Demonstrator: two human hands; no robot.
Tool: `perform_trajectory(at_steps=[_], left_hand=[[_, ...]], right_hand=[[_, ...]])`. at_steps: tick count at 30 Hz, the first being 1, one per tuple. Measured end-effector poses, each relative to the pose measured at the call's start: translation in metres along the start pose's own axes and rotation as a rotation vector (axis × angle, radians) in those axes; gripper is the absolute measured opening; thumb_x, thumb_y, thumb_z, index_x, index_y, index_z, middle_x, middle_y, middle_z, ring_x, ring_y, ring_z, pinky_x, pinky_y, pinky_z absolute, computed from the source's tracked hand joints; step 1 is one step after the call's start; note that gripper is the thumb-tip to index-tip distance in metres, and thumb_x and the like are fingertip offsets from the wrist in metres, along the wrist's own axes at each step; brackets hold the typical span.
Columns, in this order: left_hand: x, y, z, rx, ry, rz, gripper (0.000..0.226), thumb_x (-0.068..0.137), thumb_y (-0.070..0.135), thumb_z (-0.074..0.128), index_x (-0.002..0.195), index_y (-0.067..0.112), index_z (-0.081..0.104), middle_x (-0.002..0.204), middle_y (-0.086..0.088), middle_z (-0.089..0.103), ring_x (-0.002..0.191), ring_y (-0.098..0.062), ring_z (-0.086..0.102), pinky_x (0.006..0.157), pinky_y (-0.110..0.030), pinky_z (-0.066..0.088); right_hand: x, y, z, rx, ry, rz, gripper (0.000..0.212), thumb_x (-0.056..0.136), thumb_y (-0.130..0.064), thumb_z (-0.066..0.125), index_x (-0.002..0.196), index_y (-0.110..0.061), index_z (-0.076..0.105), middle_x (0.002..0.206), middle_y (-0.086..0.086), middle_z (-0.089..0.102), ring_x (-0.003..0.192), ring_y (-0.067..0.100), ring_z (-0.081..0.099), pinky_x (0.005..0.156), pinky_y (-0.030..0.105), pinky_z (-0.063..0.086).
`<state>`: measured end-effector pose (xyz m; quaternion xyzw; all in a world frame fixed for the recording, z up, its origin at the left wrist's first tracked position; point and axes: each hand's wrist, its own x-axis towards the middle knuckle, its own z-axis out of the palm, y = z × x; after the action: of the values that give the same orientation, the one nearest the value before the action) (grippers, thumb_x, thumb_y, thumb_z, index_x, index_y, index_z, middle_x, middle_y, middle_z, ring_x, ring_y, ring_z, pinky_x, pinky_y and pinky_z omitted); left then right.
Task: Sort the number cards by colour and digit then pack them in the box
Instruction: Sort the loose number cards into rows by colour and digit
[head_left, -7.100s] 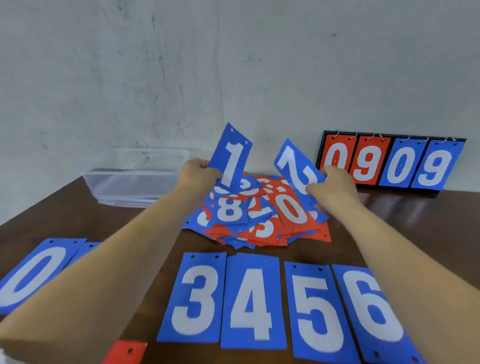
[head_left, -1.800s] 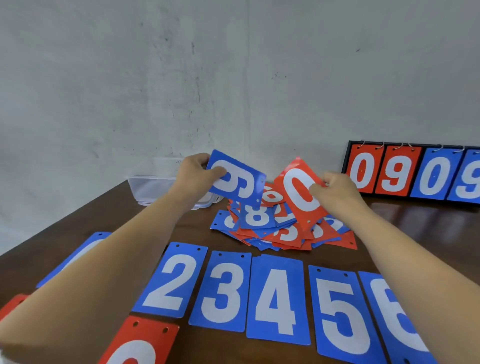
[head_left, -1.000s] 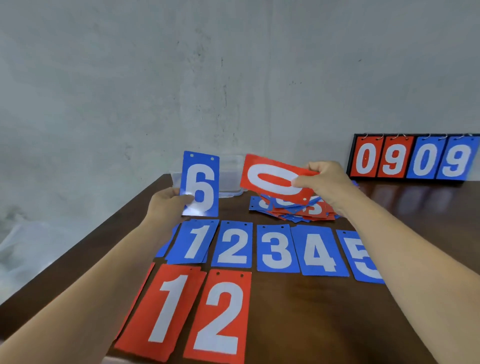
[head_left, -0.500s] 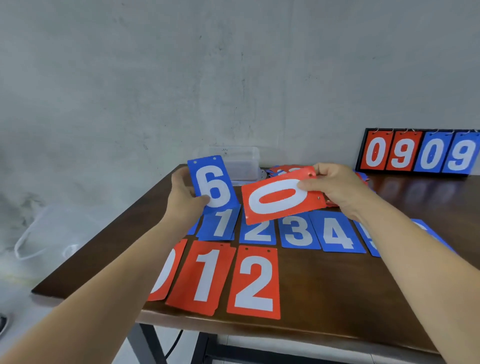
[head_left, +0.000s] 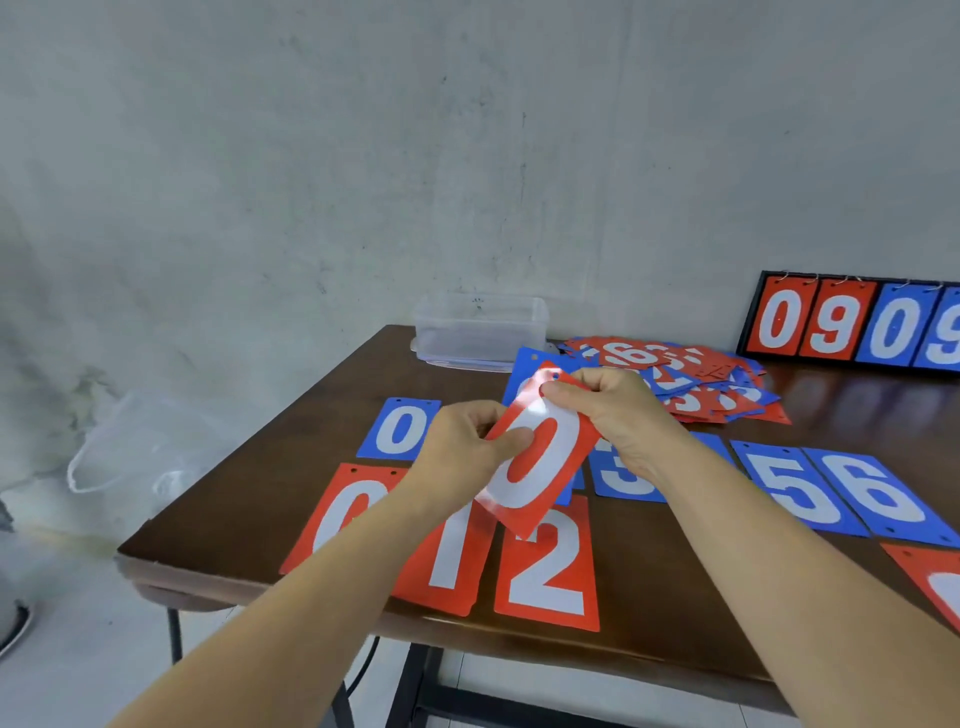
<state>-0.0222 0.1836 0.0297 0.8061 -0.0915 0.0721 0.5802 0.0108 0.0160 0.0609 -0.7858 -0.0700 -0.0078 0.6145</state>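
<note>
Both of my hands hold a red 0 card (head_left: 540, 462) tilted above the table. My left hand (head_left: 460, 454) pinches its left edge and my right hand (head_left: 615, 415) pinches its top corner. A blue card (head_left: 530, 364) sticks out behind it; which hand holds it is hidden. Laid flat are a blue 0 (head_left: 397, 428), part of a blue 3 (head_left: 623, 475), a blue 5 (head_left: 795, 486) and a blue 6 (head_left: 883, 496). Nearer me lie a red 0 (head_left: 343, 512), a red 1 (head_left: 452, 564) and a red 2 (head_left: 545, 569). A mixed pile of cards (head_left: 691, 382) lies behind. The clear plastic box (head_left: 480, 330) stands at the back.
A black flip scoreboard (head_left: 852, 322) reading 0 9 0 9 leans on the wall at back right. Another red card (head_left: 935, 577) shows at the right edge. The table's front edge (head_left: 311, 590) and left corner are close; a clear bag (head_left: 130, 447) lies on the floor to the left.
My left hand, which held the blue 6 upright, has come across to the red 0, so both hands now hold it. The red 0 has turned from level to nearly upright.
</note>
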Motion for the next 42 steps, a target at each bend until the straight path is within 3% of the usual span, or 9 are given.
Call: perform_trajectory(at_steps=[3,6,10,14,20,28,33,39,42], left_hand=[[-0.005,-0.006,-0.003,-0.124,0.022,-0.101,0.010,0.090,0.023,0.066,0.098,0.017,0.069,0.093,0.000,0.075,0.080,-0.014,0.073,0.073,-0.027,0.060],[-0.012,-0.010,-0.013,-0.204,0.079,-0.202,0.016,0.090,0.027,0.066,0.102,0.018,0.070,0.097,-0.001,0.075,0.086,-0.019,0.073,0.083,-0.038,0.059],[-0.015,-0.013,-0.049,-0.236,0.236,-0.297,0.009,0.092,0.031,0.063,0.096,0.024,0.066,0.091,0.010,0.071,0.079,-0.012,0.068,0.078,-0.031,0.056],[-0.023,-0.017,-0.100,-0.189,0.361,-0.386,0.032,0.088,0.033,0.067,0.116,0.019,0.064,0.110,-0.002,0.070,0.096,-0.029,0.068,0.092,-0.054,0.051],[-0.053,-0.043,-0.123,0.082,0.336,-0.455,0.033,0.087,0.035,0.068,0.116,0.020,0.063,0.110,-0.002,0.069,0.098,-0.027,0.067,0.089,-0.050,0.054],[-0.060,-0.074,-0.098,0.474,0.412,-0.323,0.041,0.093,0.032,0.061,0.130,0.015,0.056,0.120,-0.002,0.066,0.090,-0.012,0.058,0.078,-0.026,0.051],[-0.061,-0.086,-0.094,0.690,0.351,-0.324,0.051,0.091,0.039,0.061,0.136,0.016,0.050,0.125,-0.002,0.061,0.111,-0.021,0.058,0.093,-0.038,0.052],[-0.058,-0.077,-0.088,0.786,0.377,-0.350,0.056,0.091,0.036,0.063,0.141,0.019,0.043,0.136,-0.007,0.048,0.125,-0.026,0.046,0.102,-0.043,0.045],[-0.051,-0.067,-0.077,0.734,0.358,-0.264,0.051,0.091,0.028,0.062,0.139,0.019,0.047,0.136,-0.008,0.049,0.126,-0.026,0.045,0.103,-0.045,0.043]], right_hand=[[-0.003,0.002,0.006,0.034,-0.022,-0.004,0.008,0.090,-0.022,0.066,0.086,-0.015,0.069,0.077,0.002,0.072,0.069,0.013,0.069,0.062,0.020,0.056],[-0.006,0.009,0.011,0.078,0.036,-0.034,0.012,0.091,-0.013,0.062,0.085,-0.020,0.070,0.078,-0.006,0.073,0.074,0.008,0.070,0.067,0.020,0.055],[-0.008,0.023,0.015,-0.031,0.153,-0.064,0.031,0.088,-0.002,0.063,0.115,-0.017,0.064,0.106,-0.006,0.063,0.072,0.002,0.064,0.049,0.009,0.047],[-0.008,0.032,0.016,-0.053,0.172,0.001,0.058,0.088,-0.005,0.066,0.137,-0.024,0.043,0.120,-0.001,0.053,0.077,0.003,0.059,0.043,0.014,0.046],[-0.013,0.033,0.015,0.038,0.170,0.059,0.077,0.086,-0.007,0.069,0.148,-0.027,0.028,0.090,-0.008,0.062,0.071,0.005,0.062,0.038,0.015,0.046],[-0.017,0.036,0.009,0.046,0.202,0.053,0.074,0.085,-0.008,0.069,0.146,-0.028,0.032,0.098,-0.004,0.061,0.072,0.006,0.062,0.038,0.017,0.048],[-0.023,0.040,0.003,0.047,0.214,0.036,0.072,0.084,-0.008,0.071,0.144,-0.026,0.035,0.103,-0.001,0.066,0.079,0.013,0.068,0.051,0.029,0.055],[-0.030,0.048,-0.013,-0.020,0.229,0.021,0.029,0.085,-0.010,0.071,0.110,-0.018,0.058,0.097,0.000,0.067,0.074,0.008,0.066,0.048,0.020,0.053],[-0.033,0.051,-0.020,-0.022,0.245,0.047,0.020,0.085,-0.012,0.071,0.101,-0.018,0.060,0.096,0.002,0.068,0.075,0.011,0.067,0.057,0.026,0.055]])
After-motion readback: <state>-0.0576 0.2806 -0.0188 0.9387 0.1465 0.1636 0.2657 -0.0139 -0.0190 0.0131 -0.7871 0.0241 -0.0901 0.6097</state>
